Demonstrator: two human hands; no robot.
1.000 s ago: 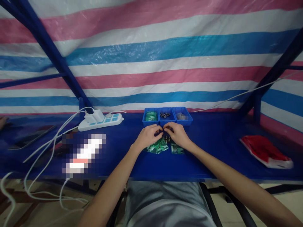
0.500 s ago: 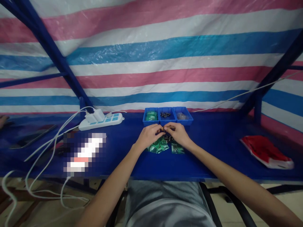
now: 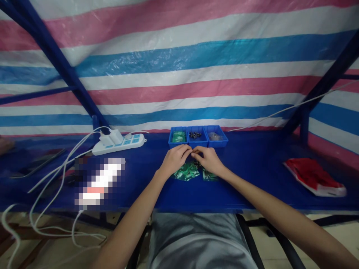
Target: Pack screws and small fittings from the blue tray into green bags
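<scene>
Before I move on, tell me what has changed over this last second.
The left hand has drawn its thumb in, close beside the right hand; anything held is too small to tell. At the far left edge, another person's blurred hand has come further into view. The blue bins and green packets stayed put.

We noted a white oblong plastic power strip (image 3: 120,145) at left, a red-and-white packet (image 3: 315,177) at right, and red-white-blue striped sheeting (image 3: 190,67) behind.

2 hands (image 3: 174,158) (image 3: 210,158): grip details unclr.
</scene>
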